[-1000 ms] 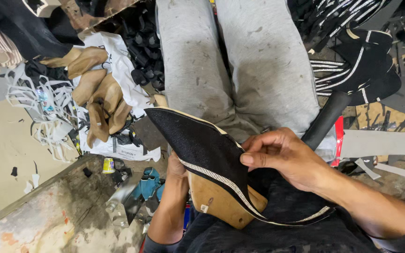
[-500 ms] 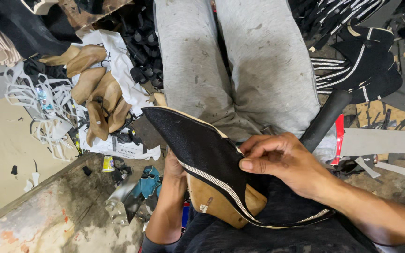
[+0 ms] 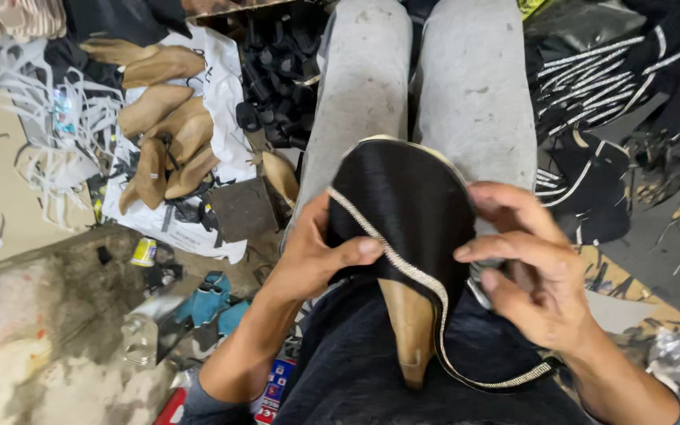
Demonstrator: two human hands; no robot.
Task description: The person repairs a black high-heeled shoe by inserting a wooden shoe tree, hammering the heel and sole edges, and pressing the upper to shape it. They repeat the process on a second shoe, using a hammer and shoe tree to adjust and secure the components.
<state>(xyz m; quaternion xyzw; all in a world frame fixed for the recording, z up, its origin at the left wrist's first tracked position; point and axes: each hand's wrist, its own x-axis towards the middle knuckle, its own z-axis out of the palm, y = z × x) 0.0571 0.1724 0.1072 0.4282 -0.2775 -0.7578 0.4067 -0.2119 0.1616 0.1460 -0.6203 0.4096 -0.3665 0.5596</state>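
A black shoe upper [image 3: 403, 212] with a sparkly trim strip along its edge is stretched over a tan wooden shoe last [image 3: 411, 330], held above my lap. My left hand [image 3: 316, 256] grips its left side, thumb pressed on the trim. My right hand [image 3: 525, 264] holds the right side, with the fingers curled over the black fabric. The loose end of the trim loops down toward my right wrist. My grey trouser legs [image 3: 411, 86] stretch out beyond the shoe.
Several tan shoe lasts [image 3: 163, 130] lie on white paper at the left. Black heel pieces [image 3: 277, 71] are piled beside them. Black uppers with white trim [image 3: 600, 86] lie at the right. A blue tool [image 3: 210, 303] and a small yellow tin [image 3: 144, 252] sit by a stained slab.
The shoe has been turned so that its toe points away from me and the last's heel points toward me. My left hand moved up onto its left side. My right hand shifted right.
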